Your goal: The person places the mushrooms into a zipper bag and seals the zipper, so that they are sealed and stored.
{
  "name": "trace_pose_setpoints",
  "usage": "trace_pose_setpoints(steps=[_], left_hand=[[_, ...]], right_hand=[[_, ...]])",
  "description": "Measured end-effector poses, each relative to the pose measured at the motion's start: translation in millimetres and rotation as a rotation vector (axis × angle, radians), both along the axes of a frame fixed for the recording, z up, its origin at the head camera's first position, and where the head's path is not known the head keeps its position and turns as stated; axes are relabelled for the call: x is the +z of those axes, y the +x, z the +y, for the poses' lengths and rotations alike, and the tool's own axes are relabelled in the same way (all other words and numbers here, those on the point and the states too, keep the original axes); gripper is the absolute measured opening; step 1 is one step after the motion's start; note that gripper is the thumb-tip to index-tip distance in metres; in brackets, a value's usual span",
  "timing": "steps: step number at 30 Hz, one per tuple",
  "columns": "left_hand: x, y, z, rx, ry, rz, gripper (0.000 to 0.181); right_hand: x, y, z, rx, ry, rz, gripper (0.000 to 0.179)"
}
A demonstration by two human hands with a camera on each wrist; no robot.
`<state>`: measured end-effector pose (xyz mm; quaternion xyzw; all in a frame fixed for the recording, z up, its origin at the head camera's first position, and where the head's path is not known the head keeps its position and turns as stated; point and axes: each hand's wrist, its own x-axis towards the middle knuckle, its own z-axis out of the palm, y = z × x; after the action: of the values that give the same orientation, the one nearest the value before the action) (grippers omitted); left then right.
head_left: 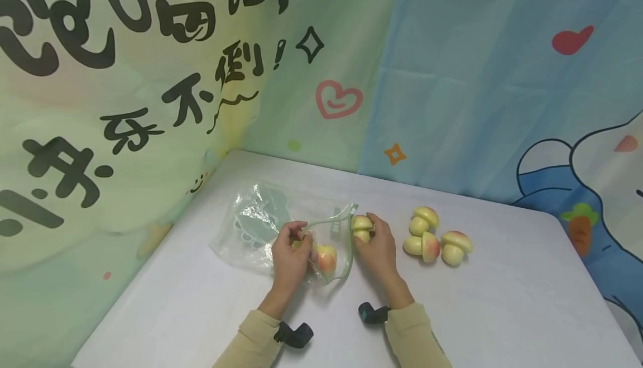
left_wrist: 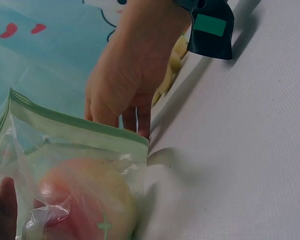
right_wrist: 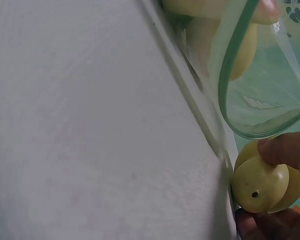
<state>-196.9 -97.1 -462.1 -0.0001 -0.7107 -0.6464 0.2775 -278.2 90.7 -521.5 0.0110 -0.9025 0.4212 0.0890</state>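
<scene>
A clear zip bag [head_left: 261,211] with a green-edged mouth lies on the table, its opening facing right. Inside it, close to the mouth, is a yellow and reddish toy mushroom [head_left: 326,260], seen through the plastic in the left wrist view. My left hand [head_left: 291,256] pinches the bag near its mouth, holding the opening apart. At the bag's right edge, my right hand [head_left: 378,248] grips another yellow toy mushroom [right_wrist: 260,185] between thumb and fingers. That one is outside the bag, just beyond the green rim [right_wrist: 225,90].
Right of my right hand, three more toy mushrooms cluster on the white table [head_left: 507,301]: one at the back [head_left: 425,218], one on its side [head_left: 423,246], one at the right [head_left: 456,245]. Printed cloth [head_left: 452,105] hangs behind and at the left.
</scene>
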Motion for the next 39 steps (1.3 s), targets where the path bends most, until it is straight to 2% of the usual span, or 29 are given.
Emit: trace_pose_setpoints(steps=[7,12,25,29,33,35,39], left_hand=[[-1.4,0.8,1.8,0.012,0.007,0.008,0.023],[-2.2,1.6,1.4,0.007,-0.006,0.020,0.023],[-4.2,3.4,0.4,-0.101,-0.001,0.002,0.024],[-9.0,1.4,2.6,-0.105,-0.014,0.000,0.025],[-8.5,1.5,4.3,-0.111,-0.018,0.006,0.025],[-4.0,3.7,4.9,-0.131,-0.012,0.005,0.026],[-2.8,4.4,6.6,-0.173,-0.022,0.000,0.028]], right_hand=[[-4.7,5.9,9.2,-0.038,-0.037,0.004,0.067],[-4.1,18.9,18.1,-0.098,-0.136,0.008,0.066],[1.2,54.7,35.0,-0.152,-0.279,0.023,0.065],[6.2,62.5,33.0,-0.151,-0.310,0.050,0.063],[4.0,65.5,28.0,-0.118,-0.352,0.121,0.063],[1.8,65.7,25.3,-0.102,-0.360,0.152,0.063],[-0.3,67.3,19.9,-0.072,-0.365,0.174,0.065]])
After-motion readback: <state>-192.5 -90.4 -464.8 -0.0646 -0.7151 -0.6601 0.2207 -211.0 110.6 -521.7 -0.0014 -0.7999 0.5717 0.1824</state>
